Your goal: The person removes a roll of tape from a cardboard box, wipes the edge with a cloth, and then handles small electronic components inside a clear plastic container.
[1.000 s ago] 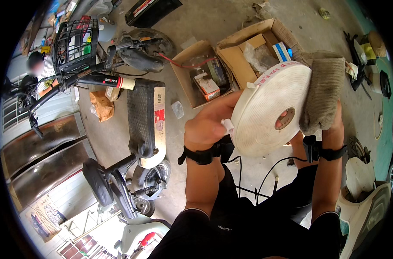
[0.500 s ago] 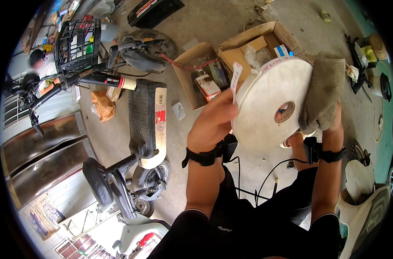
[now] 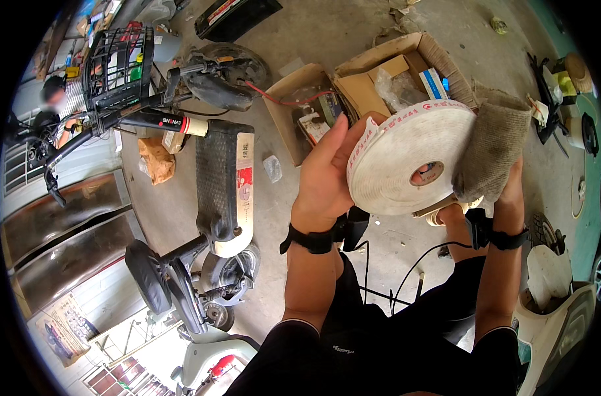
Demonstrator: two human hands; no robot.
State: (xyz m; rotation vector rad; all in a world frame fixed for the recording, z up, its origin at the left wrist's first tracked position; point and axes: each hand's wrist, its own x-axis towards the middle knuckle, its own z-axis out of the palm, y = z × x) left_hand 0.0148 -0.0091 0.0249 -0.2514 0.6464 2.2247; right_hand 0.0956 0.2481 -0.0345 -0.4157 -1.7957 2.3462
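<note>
A large roll of white double-sided tape [image 3: 396, 168] with red print along its edge is held up in front of me, its flat side with the cardboard core facing me. My left hand [image 3: 327, 175] grips its left rim, thumb raised and the other fingers partly hidden behind the roll. The tape's loose end [image 3: 373, 125] lies near that hand, along the upper left rim. Against the roll's right side is a folded grey-brown cloth [image 3: 495, 145]. My right hand [image 3: 509, 188] holds the cloth from behind, its fingers mostly hidden.
Beyond the roll are open cardboard boxes [image 3: 353, 69] with small packages. To the left an electric scooter [image 3: 216, 175] with a wire basket [image 3: 119, 66] stands on the concrete floor. A black battery-like box [image 3: 237, 18] lies farther off. A person [image 3: 69, 105] is at the far left.
The roll has tilted and come down slightly, showing more of its printed edge. My left thumb has let go of the tape's loose end and points up. The cloth has shifted slightly with the roll.
</note>
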